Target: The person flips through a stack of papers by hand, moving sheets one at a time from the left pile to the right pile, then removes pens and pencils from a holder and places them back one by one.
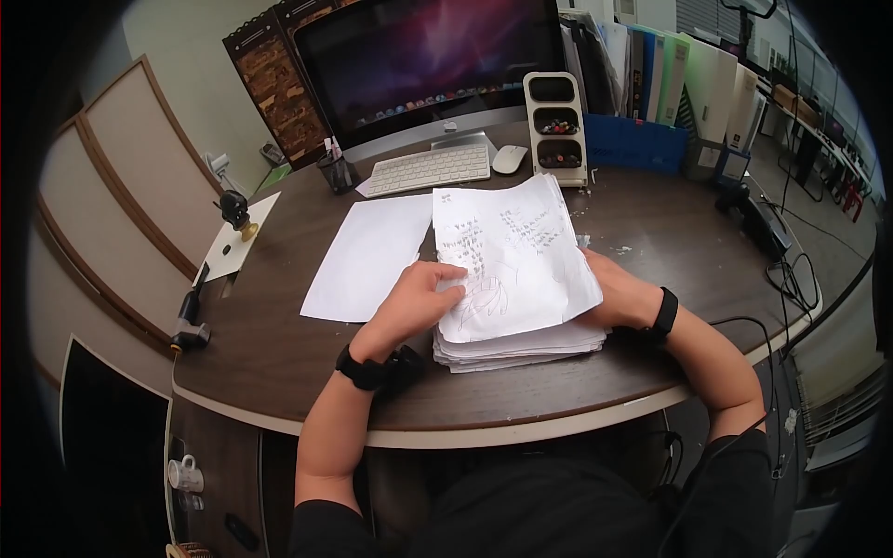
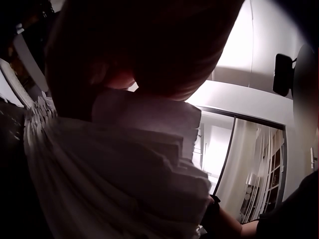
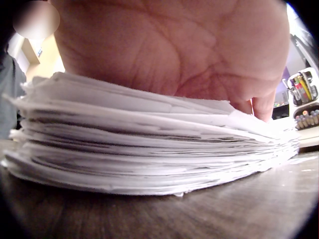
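A thick stack of white papers [image 1: 521, 349] lies near the desk's front edge. Its top sheet [image 1: 530, 270] has handwriting and a pinkish drawing and looks raised off the pile. At that sheet's left edge, the left hand [image 1: 419, 298] pinches the paper between thumb and fingers; in the left wrist view this hand [image 2: 144, 50] is dark above fanned sheets [image 2: 119, 164]. The right hand [image 1: 623, 290] is at the stack's right side, fingers partly hidden by paper. In the right wrist view its palm [image 3: 174, 50] lies over the layered stack [image 3: 149, 144], fingertips mostly hidden.
A blank sheet [image 1: 367, 256] lies left of the stack. Behind are a keyboard [image 1: 428, 170], mouse [image 1: 509, 159], monitor [image 1: 428, 56], pen cup [image 1: 337, 174] and upright organizer [image 1: 558, 130]. Binders [image 1: 712, 102] stand at the back right; a telephone [image 1: 753, 219] and cables are at the right.
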### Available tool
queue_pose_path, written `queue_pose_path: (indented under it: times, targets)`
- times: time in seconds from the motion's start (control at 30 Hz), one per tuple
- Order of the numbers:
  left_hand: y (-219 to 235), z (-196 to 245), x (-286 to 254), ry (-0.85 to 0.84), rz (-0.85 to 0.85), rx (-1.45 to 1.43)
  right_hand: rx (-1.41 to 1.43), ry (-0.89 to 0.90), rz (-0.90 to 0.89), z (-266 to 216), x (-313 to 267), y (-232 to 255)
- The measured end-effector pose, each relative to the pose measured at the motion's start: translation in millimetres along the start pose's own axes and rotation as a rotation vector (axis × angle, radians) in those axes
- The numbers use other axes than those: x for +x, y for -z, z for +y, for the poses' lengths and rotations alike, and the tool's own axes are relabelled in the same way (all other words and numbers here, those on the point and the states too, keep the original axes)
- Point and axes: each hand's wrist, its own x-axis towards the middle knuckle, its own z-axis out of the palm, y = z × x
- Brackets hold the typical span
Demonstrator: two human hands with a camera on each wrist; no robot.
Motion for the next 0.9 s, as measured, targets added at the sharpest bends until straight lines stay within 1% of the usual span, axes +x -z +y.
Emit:
queue_pose_path:
  times: [0.13,0.23,0.3,0.37,0.4,0.47,0.5,0.57,0.6,0.63,0.7,0.73,0.8,0.83,0.9]
  targets:
    - [3.2,-5.6,3.1,-0.002,-0.046,0.060,-0.006,-0.010,0.009,-0.7,-0.4,1.1]
    - [3.8,-5.1,2.0,-0.028,-0.045,0.050,-0.002,-0.003,-0.004,-2.3,0.5,3.5]
    - [2.1,-0.9,0.4,-0.013,-0.038,0.057,0.006,-0.006,-0.022,-2.4,1.4,3.8]
    - [1.1,-0.9,0.3,0.000,-0.029,0.065,-0.057,-0.071,-0.047,-2.9,3.1,4.1]
    - [-0.2,-4.3,1.3,-0.012,-0.017,0.103,-0.059,-0.072,-0.045,-4.4,3.1,7.0]
    - [-0.6,-7.1,3.5,-0.026,-0.003,0.137,-0.270,-0.203,0.011,-9.0,3.3,16.0]
    - [-0.8,-8.7,3.7,-0.054,0.000,0.169,-0.271,-0.200,0.007,-5.2,3.7,17.3]
    - [-1.0,-9.8,2.0,-0.076,0.008,0.197,-0.385,-0.518,0.020,4.9,4.2,20.6]
    - [-1.0,-6.9,1.5,-0.055,0.010,0.213,-0.405,-0.493,0.115,4.9,3.7,21.7]
    - [-1.1,-4.6,1.3,-0.036,0.012,0.230,-0.405,-0.491,0.115,3.7,4.8,23.3]
    - [-1.3,-2.3,1.4,-0.023,0.008,0.232,-0.260,-0.405,0.242,1.4,7.7,25.6]
    - [-1.4,-1.6,1.7,-0.008,0.004,0.234,-0.261,-0.405,0.243,0.6,8.1,23.6]
    - [-1.7,-4.1,2.9,-0.023,0.004,0.240,-0.209,-0.216,0.172,-3.1,8.0,16.2]
    - [-1.7,-5.3,3.1,-0.036,0.004,0.246,-0.208,-0.216,0.172,-5.3,8.6,14.7]
    - [-0.9,-4.1,2.9,-0.024,-0.002,0.236,-0.217,-0.092,-0.022,-10.7,10.0,12.2]
